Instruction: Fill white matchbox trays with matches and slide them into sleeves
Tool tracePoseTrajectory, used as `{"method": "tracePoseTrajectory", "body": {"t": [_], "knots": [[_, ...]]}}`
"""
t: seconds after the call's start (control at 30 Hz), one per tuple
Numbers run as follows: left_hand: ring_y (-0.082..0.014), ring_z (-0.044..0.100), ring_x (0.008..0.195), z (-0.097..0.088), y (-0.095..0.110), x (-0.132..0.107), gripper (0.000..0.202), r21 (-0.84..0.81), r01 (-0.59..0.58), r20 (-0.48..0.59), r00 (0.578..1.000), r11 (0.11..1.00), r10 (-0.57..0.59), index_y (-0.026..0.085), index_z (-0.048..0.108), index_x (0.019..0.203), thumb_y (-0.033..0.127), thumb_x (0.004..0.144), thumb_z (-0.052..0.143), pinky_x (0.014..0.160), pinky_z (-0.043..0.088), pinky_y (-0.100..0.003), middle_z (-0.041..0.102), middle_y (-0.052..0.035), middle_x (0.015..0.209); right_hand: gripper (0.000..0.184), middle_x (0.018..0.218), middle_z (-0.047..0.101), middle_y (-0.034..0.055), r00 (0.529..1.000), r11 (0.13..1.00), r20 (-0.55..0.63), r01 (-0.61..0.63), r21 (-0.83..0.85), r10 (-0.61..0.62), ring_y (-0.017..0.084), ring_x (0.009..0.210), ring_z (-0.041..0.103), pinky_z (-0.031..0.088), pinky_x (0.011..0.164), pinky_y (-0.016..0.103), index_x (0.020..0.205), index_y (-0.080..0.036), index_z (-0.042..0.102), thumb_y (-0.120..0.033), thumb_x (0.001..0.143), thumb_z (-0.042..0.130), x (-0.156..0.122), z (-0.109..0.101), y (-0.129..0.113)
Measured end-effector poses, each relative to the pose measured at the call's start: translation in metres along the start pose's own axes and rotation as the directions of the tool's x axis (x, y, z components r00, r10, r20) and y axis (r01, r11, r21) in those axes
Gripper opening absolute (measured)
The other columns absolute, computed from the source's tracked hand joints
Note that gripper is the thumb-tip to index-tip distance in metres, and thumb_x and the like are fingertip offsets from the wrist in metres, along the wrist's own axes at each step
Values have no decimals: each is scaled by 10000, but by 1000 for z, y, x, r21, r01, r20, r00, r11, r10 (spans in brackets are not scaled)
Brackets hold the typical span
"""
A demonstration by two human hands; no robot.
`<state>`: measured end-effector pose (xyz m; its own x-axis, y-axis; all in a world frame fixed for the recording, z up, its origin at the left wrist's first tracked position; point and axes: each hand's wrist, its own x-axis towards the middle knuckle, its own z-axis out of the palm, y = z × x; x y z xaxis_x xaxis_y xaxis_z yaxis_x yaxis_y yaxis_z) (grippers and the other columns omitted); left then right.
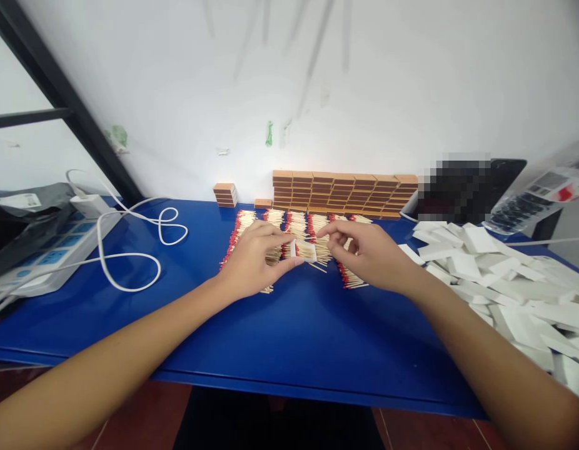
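Note:
My left hand (256,259) grips a small white matchbox tray (293,249) between thumb and forefinger. Matches with red heads lie inside the tray. To its right is my right hand (364,250), with the forefinger stretched toward the tray and the other fingers curled. A gap shows between its thumb and forefinger, and nothing is visible in it. Beneath and behind both hands, rows of loose matches (296,222) with red heads lie on the blue table (289,337). The hands hide part of these rows.
Stacked matchboxes (343,194) stand along the wall, with a smaller stack (225,194) and a single matchbox (262,204) to their left. White paper trays (500,281) are heaped at right, near a dark tablet (472,187). A power strip (59,250) and white cable (130,287) lie at left.

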<state>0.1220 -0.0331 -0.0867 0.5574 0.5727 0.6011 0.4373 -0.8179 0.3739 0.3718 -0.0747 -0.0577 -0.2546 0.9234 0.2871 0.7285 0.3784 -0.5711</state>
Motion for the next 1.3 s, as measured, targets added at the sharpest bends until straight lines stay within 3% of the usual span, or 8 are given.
{"method": "tracePoseTrajectory", "body": {"t": [0.13,0.37,0.57,0.73,1.1,1.3], "knots": [[-257,644,959,1,-1,0,335,3,0,-18,1000,1000,0,225,776,1151,460,913,770,890,520,-434,737,-69,951,218,873,759,53,997,989,-62,-47,137,56,199,743,666,508,678,314,1038,-218,685,-399,928,633,1,-2,-3],[-257,650,966,-2,-5,1,380,53,86,-132,988,995,-79,198,789,1116,500,886,791,914,524,-439,771,-83,1003,259,786,774,44,975,957,111,-212,197,193,202,724,695,481,653,301,802,-204,736,-458,837,775,1,1,-6],[-259,649,968,-2,-5,2,372,59,58,-121,991,997,-50,198,788,1127,487,892,788,912,530,-441,771,-83,1001,216,705,701,7,979,990,157,-138,27,132,167,641,575,381,591,298,810,-229,764,-435,872,745,-1,15,-4],[-270,656,989,0,-4,1,395,51,57,-104,993,997,-52,171,788,1122,489,889,792,926,533,-450,771,-99,1008,190,755,704,23,972,980,200,-92,-174,127,169,676,582,375,616,299,739,-218,717,-344,882,711,-2,14,-3],[-264,654,984,0,-4,1,375,66,42,-95,995,997,-36,180,786,1128,455,875,815,932,528,-440,763,-87,991,157,732,691,4,931,960,268,-200,-197,249,155,649,578,364,598,294,802,-210,695,-279,940,668,-3,14,-7],[-260,646,956,0,-6,1,394,68,40,-82,996,997,-35,178,785,1136,479,882,802,906,528,-437,757,-84,963,176,786,678,20,931,973,324,-105,-206,169,164,677,573,378,628,298,853,-202,661,-288,993,599,-5,8,-7]]}}
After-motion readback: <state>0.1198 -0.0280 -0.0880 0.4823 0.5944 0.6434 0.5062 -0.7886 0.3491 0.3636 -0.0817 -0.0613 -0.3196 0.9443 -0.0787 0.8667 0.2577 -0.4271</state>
